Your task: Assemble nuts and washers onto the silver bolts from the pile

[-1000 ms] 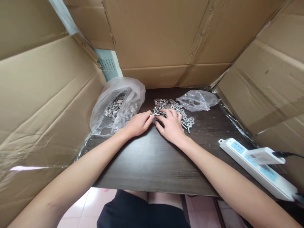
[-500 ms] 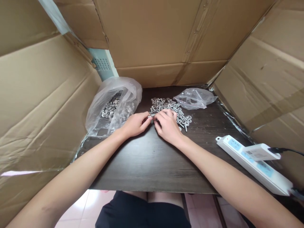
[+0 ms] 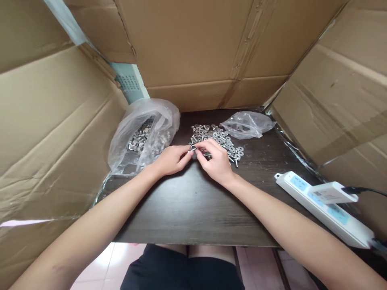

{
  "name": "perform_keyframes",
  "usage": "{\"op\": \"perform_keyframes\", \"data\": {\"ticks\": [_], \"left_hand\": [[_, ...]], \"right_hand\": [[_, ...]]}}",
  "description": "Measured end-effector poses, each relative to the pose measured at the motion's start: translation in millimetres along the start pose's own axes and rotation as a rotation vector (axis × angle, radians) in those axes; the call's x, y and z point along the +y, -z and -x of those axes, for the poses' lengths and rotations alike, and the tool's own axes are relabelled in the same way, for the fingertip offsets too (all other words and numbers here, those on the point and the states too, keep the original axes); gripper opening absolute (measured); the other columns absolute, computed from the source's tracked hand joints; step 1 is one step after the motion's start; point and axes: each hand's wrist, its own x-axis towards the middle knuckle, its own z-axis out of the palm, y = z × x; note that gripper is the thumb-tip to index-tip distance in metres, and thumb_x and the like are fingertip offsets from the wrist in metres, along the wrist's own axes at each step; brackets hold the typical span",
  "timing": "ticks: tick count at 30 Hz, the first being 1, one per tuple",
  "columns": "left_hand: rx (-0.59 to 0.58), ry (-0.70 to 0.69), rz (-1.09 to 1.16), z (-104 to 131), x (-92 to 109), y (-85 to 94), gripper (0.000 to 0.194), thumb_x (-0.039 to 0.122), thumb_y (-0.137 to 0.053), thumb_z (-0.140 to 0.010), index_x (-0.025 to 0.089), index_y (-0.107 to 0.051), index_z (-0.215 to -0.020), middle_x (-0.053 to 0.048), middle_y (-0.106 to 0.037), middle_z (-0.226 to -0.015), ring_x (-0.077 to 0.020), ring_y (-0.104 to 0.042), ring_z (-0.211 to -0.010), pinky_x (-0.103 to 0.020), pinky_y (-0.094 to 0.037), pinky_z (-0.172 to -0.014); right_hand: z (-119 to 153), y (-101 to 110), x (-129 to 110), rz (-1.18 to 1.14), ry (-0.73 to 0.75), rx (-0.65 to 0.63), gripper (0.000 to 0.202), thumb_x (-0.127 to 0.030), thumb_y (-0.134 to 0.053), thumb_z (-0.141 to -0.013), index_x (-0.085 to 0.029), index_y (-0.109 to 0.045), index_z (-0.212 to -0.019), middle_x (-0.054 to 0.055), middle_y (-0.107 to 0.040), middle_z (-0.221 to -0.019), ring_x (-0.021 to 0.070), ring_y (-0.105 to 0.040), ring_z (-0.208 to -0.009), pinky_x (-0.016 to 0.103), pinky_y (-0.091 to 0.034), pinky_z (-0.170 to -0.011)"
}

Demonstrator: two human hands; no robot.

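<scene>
My left hand point(image 3: 175, 159) is closed, with thumb and forefinger pinching a small metal bolt point(image 3: 192, 150) at the near edge of the loose hardware. From the right, my right hand point(image 3: 214, 160) meets it; its thumb and fingertips close around the bolt's other end. Whether a nut or washer sits between those right fingertips is too small to tell. Just beyond both hands spreads a pile of bolts, nuts and washers point(image 3: 232, 150) on the dark table point(image 3: 181, 209), partly covered by my right hand.
A clear plastic bag point(image 3: 163, 108) holding many metal pieces stands at the left. Another clear bag point(image 3: 248, 125) lies flat behind the pile. On the right rests a white power strip point(image 3: 320, 209) with a plugged-in adapter point(image 3: 335, 193). Cardboard walls point(image 3: 193, 44) enclose the table.
My right hand's fingers have drawn in from over the pile to the bolt at my left fingertips. My left hand has hardly moved.
</scene>
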Motion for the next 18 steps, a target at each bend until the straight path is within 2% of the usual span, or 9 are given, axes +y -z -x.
{"op": "perform_keyframes", "data": {"ticks": [18], "left_hand": [[0.006,-0.020,-0.040,0.1,-2.9,-2.1,0.031,0.034,-0.042,-0.106,0.017,-0.065,-0.093,-0.005,-0.069,-0.081,-0.0187,-0.061,-0.071,-0.028,-0.039,-0.067]], "right_hand": [[-0.2,2.0,1.5,0.040,0.039,0.002,0.019,-0.018,-0.060,-0.096,-0.023,-0.077,-0.102,0.006,-0.073,-0.097,0.0219,-0.070,-0.090,0.038,-0.059,-0.085]]}}
